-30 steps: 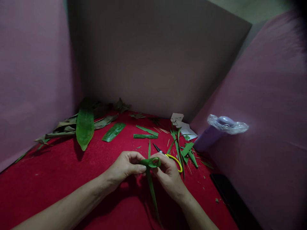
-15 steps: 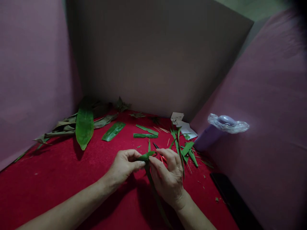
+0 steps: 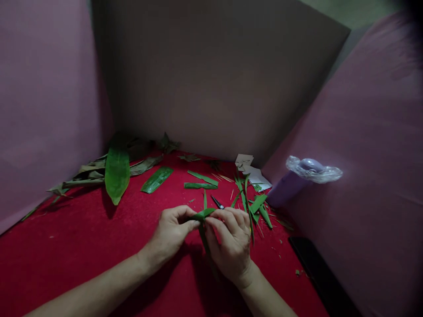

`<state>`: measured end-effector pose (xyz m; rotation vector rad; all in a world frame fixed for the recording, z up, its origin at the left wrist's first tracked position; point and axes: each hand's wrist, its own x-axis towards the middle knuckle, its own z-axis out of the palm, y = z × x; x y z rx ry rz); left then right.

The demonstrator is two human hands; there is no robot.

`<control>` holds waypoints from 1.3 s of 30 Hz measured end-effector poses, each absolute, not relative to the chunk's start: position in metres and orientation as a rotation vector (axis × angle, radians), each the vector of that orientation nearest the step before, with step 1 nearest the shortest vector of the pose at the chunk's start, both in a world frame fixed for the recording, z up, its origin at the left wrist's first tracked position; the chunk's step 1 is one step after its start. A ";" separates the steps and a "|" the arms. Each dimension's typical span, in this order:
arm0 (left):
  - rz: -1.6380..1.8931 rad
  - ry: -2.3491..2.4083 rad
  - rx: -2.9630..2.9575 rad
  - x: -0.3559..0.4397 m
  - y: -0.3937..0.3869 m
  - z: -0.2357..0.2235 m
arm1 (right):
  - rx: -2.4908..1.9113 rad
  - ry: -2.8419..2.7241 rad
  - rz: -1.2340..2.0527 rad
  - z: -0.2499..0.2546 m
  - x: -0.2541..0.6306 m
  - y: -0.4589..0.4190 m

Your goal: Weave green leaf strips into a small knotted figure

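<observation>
Between my two hands is a folded green leaf strip [image 3: 202, 215], one narrow end pointing away from me and a long dark tail hanging below. My left hand [image 3: 172, 229] pinches its left side between thumb and fingers. On the other side, my right hand [image 3: 231, 242] is closed on the strip's right part with thumb and fingertips. Just beyond the right fingers lie scissors [image 3: 218, 202], their blades showing and their handles mostly hidden by my hand.
Cut leaf pieces [image 3: 200, 186] and a wide leaf piece [image 3: 157, 179] lie ahead on the red cloth [image 3: 82, 246]. Long leaves [image 3: 117, 176] rest at left. Leaf scraps [image 3: 259, 204], white paper [image 3: 257, 177], a purple container [image 3: 287, 187] and a black flat object [image 3: 317, 268] are at right.
My right hand's fingers have curled in closer over the strip, covering the scissors' red handles. The strip's hanging tail has shifted. My left hand stays nearly in place.
</observation>
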<state>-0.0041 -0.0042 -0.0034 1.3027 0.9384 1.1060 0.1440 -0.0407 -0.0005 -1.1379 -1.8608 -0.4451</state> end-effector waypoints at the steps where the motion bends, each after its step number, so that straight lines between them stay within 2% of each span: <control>1: 1.109 0.954 1.331 -0.004 -0.005 -0.004 | -1.146 -1.861 -0.415 -0.001 0.144 -0.041; 13: 1.025 0.961 1.206 -0.003 -0.006 -0.001 | -1.183 -1.916 -0.512 -0.002 0.145 -0.040; 21: 1.113 1.052 1.470 -0.004 -0.008 -0.008 | -1.295 -1.799 -0.279 -0.005 0.138 -0.041; 32: 1.049 1.014 1.294 -0.004 -0.004 0.001 | -1.332 -1.782 -0.196 -0.003 0.136 -0.043; 37: 1.045 0.956 1.342 -0.009 -0.003 0.009 | -1.231 -1.698 -0.120 0.016 0.147 -0.049; 39: 0.983 0.896 1.391 -0.012 -0.002 0.015 | -1.219 -1.620 0.010 0.030 0.157 -0.049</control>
